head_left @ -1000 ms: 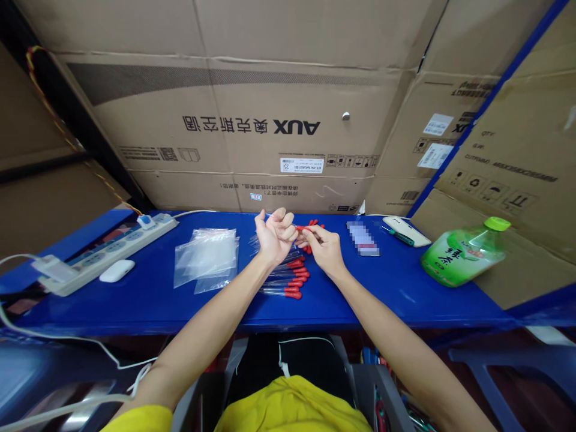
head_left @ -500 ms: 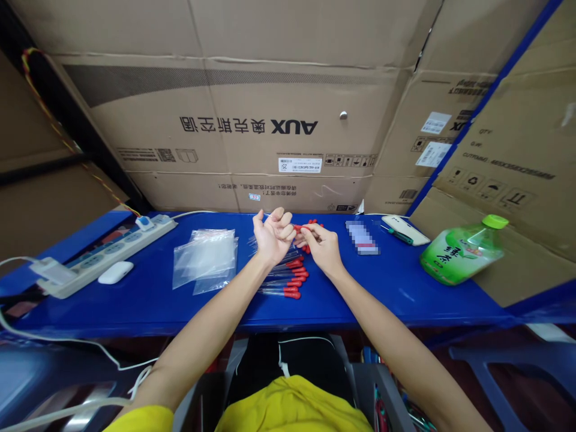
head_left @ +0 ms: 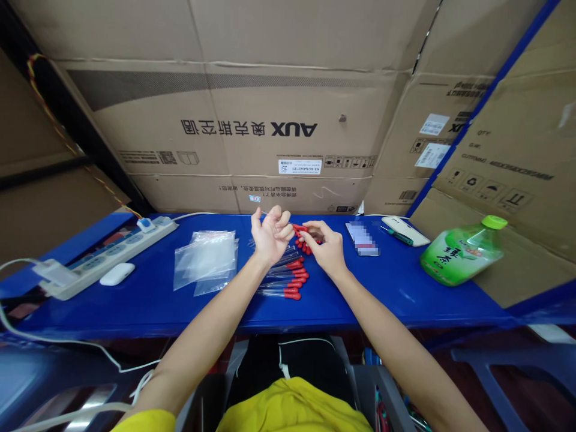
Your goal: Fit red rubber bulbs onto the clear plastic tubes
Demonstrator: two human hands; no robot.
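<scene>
My left hand [head_left: 269, 235] is raised palm-up above the blue table [head_left: 148, 294], fingers curled around a clear tube with a red cap [head_left: 299, 228]. My right hand [head_left: 327, 247] sits just right of it, fingers pinched on the red-capped end of the tubes. Below both hands several clear tubes with red caps [head_left: 288, 281] lie in a row on the table. A stack of clear plastic bags [head_left: 206, 259] lies left of the tubes.
A white power strip [head_left: 96, 258] and a white mouse-like object [head_left: 117, 273] are at the left. A green bottle [head_left: 461, 251] lies at the right, with a blurred card [head_left: 362, 238] and a white device [head_left: 405, 230] nearby. Cardboard boxes [head_left: 252, 132] wall the back.
My right hand has shifted slightly down and left at the tube caps; my left hand stays raised and curled. Little else differs.
</scene>
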